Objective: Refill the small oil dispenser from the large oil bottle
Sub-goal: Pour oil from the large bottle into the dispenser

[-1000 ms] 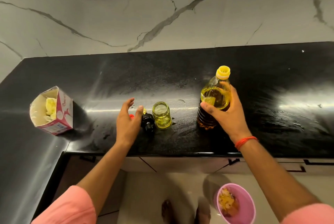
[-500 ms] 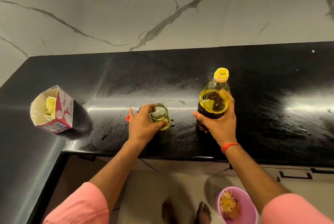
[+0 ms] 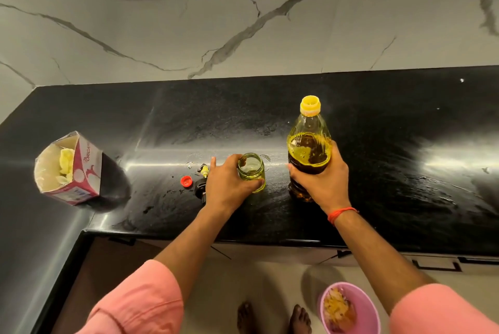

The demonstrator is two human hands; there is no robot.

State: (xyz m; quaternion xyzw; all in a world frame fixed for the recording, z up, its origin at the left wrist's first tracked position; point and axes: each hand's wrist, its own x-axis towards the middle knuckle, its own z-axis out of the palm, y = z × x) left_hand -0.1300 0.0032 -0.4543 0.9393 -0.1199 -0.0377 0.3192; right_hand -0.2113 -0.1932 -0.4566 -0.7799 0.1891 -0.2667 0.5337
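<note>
Since a second ago the left hand (image 3: 229, 182) has crossed from the loose caps to the small oil dispenser (image 3: 251, 171) and now curls round its near side, thumb at the rim, holding it upright on the counter (image 3: 405, 123). The right hand (image 3: 321, 180) has kept its grip on the lower body of the large oil bottle (image 3: 309, 150), which has shifted a little nearer the dispenser and stands upright just to its right, the two not touching.

With the dispenser steadied, its mouth open and only a shallow layer of oil showing inside, things look set for pouring. Whether the bottle's yellow top (image 3: 310, 104) is open I cannot tell; if it is shut, it would have to come off first.

Just left of the left hand lie a red cap (image 3: 186, 180), a black pump head (image 3: 200, 188) and a small yellow piece (image 3: 204, 170), close enough to be knocked. Well off to the left stands an opened carton (image 3: 70, 169). A pink bowl (image 3: 364, 304) sits on the floor below, near bare feet. Nothing lies between bottle and dispenser.
</note>
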